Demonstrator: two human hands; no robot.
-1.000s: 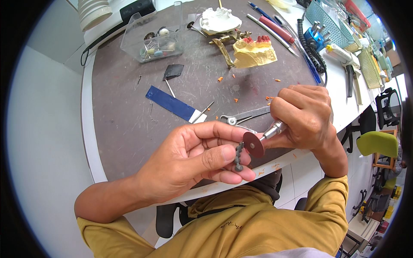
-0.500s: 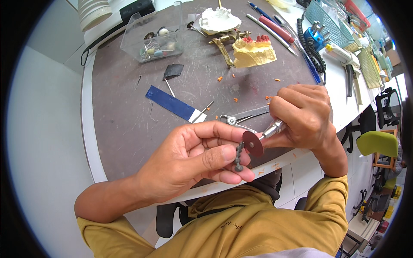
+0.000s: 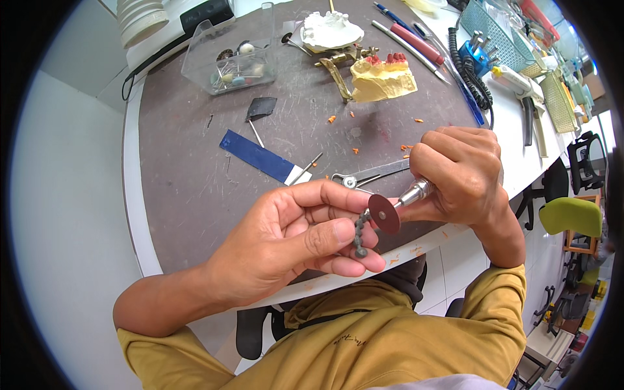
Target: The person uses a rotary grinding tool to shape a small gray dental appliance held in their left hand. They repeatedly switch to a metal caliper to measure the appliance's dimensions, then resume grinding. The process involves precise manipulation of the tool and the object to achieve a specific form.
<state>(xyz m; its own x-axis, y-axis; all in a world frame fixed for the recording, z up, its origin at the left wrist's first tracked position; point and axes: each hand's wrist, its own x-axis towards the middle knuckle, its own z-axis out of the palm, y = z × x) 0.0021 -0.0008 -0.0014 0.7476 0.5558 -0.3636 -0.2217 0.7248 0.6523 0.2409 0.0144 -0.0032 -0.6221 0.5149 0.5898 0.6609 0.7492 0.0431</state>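
Between the thumb and fingers of my left hand (image 3: 305, 231) is a small dark grey dental casting (image 3: 360, 242), knobbly like a row of beads. My right hand (image 3: 458, 172) is closed around a rotary handpiece (image 3: 416, 192) with a silver nose. On the handpiece's tip sits a thin reddish-brown cutting disc (image 3: 385, 214). The disc is at the upper end of the casting, close by my left fingertips; whether it touches cannot be told. Both hands are above the table's near edge.
A metal caliper (image 3: 364, 179) lies just beyond my hands, near a blue strip (image 3: 257, 156). Farther back stand a clear box of polishing tips (image 3: 244, 78), a yellow dental model (image 3: 383, 81) and a white one (image 3: 331, 31). Pens and a blue knife lie at the right.
The disc and right hand have shifted very slightly right and up. The left hand keeps its hold on the casting, which is tilted a little differently.
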